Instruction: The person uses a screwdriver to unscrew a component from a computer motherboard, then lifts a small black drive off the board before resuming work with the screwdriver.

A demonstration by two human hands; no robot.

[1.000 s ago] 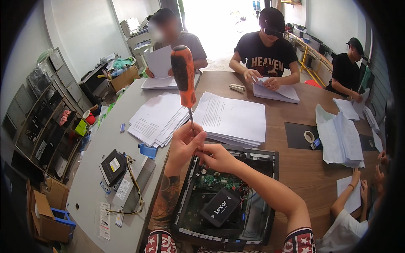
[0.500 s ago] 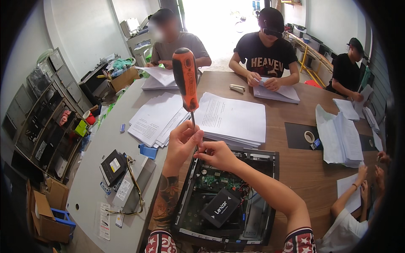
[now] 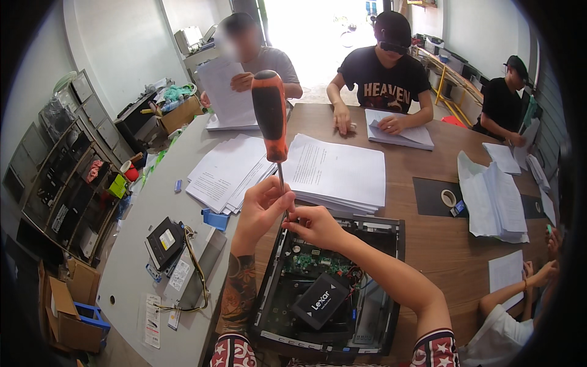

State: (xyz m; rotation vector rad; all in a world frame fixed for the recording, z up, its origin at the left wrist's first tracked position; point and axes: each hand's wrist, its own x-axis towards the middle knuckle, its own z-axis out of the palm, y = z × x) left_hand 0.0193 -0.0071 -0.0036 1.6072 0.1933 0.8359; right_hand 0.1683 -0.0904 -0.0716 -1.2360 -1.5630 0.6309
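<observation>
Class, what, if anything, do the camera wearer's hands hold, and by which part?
The left hand holds the screwdriver by its shaft, below the handle. The right hand is near the shaft's lower end; whether it grips anything cannot be told.

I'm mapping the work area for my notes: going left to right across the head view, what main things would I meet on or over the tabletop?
Power supply, left hand around the screwdriver, right hand, tape roll, bundle of paper.
</observation>
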